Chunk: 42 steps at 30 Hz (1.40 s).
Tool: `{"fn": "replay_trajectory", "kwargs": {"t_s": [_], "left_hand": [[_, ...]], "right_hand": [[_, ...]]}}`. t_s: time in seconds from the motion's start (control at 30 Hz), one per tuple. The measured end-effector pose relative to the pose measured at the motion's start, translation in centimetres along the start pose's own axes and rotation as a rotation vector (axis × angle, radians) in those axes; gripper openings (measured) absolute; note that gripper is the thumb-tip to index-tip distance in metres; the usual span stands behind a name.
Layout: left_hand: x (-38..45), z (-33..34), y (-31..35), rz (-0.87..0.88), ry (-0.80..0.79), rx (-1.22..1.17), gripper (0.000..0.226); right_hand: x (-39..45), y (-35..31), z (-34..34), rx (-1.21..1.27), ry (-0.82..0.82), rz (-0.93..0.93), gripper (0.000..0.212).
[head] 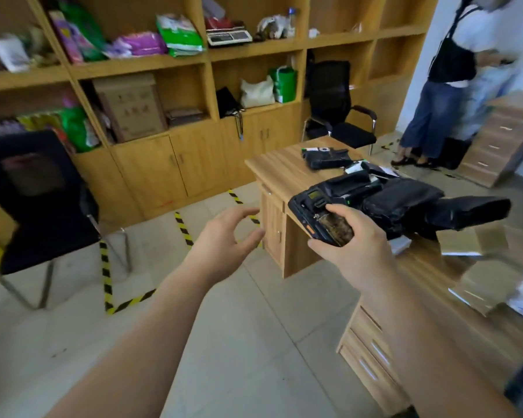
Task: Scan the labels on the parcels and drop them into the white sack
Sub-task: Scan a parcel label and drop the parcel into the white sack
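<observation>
Right grip point(349, 248) around black scanner point(317, 215), crumpled black parcels point(405, 200) behind

Both bare forearms reach forward from the lower edge of the view. The left hand point(224, 236) hangs in the air with nothing in it, fingers loosely spread and slightly curled, thumb apart. The right hand point(354, 251) is wrapped around a black handheld scanner with a small screen point(320, 215), thumb resting on its face, fingers curled beneath.

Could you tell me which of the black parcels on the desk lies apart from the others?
The small black parcel at the desk's far end, white label up. The rest sit heaped in a pile just beyond the scanner.
</observation>
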<state>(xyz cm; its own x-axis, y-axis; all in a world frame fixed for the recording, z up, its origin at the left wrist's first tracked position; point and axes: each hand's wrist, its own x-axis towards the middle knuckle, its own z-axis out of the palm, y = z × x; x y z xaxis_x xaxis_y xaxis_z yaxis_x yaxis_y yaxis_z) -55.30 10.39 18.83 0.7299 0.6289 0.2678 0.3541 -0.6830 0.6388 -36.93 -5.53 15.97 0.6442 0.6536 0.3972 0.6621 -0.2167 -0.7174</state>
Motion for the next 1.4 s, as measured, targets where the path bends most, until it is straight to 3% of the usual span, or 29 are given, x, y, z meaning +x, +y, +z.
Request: {"fn": "replay_trajectory", "kwargs": {"t_s": [0.23, 0.47, 0.9, 1.1, 1.4], "left_hand": [[9.1, -1.4, -3.4, -0.051, 0.047, 0.072, 0.038], [19.7, 1.4, -7.8, -0.031, 0.012, 0.014, 0.039], [47.7, 10.3, -10.1, 0.349, -0.316, -0.116, 0.04], [53.8, 16.5, -10.5, 0.459, -0.462, -0.191, 0.038], [61.0, 26.2, -8.6, 0.462, -0.605, -0.198, 0.038]], "right_hand": [[11.5, 0.9, 4.1, 0.067, -0.031, -0.057, 0.062], [19.5, 4.9, 7.3, 0.036, -0.019, 0.041, 0.062], [33.7, 12.3, 7.0, -0.175, 0.332, 0.411, 0.063], [35.5, 16.1, 6.8, -0.253, 0.434, 0.548, 0.062], [38.4, 24.1, 5.0, -0.268, 0.472, 0.706, 0.063]]}}
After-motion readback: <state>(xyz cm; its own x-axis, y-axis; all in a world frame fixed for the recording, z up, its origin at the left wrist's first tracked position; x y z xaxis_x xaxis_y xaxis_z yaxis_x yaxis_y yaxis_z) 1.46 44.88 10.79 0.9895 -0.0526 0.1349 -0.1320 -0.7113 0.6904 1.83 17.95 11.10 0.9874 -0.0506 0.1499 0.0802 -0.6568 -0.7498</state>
